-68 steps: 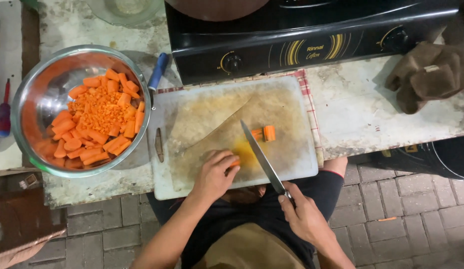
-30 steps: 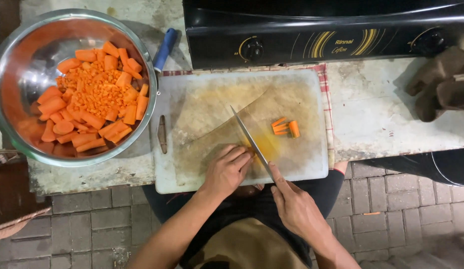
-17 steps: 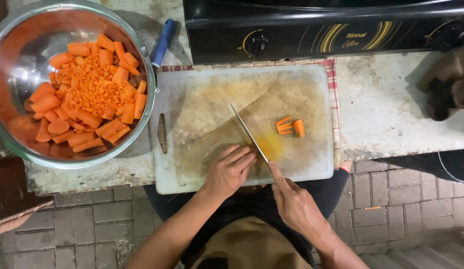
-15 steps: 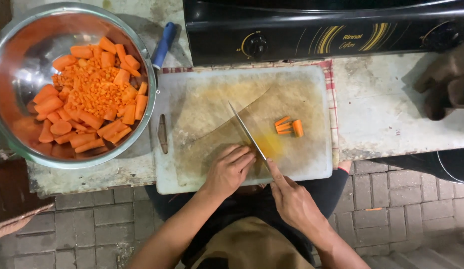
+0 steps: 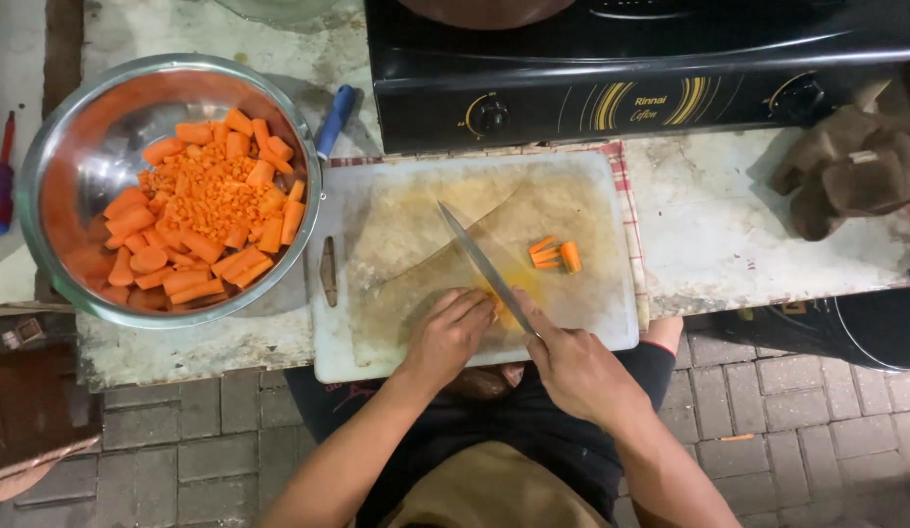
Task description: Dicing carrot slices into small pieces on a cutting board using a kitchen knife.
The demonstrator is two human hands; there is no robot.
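A stained white cutting board (image 5: 572, 205) lies on the counter in front of me. My right hand (image 5: 572, 367) grips a knife (image 5: 479, 259) whose blade slants up and left across the board. My left hand (image 5: 450, 332) presses down on a small carrot piece (image 5: 496, 303) at the near edge of the board, right beside the blade; my fingers hide most of it. A few cut carrot sticks (image 5: 555, 254) lie to the right of the blade.
A steel bowl (image 5: 59, 147) at the left holds chopped and diced carrot. A black gas stove (image 5: 631, 68) stands behind the board. A blue handle (image 5: 336, 119) lies between bowl and stove. Brown gloves (image 5: 851, 171) rest at the right. The counter's front edge is close to my body.
The knife has stayed angled over the board with small cutting moves beside my left hand. Since the earliest frame, more cut sticks lie in the pile to the right of the blade.
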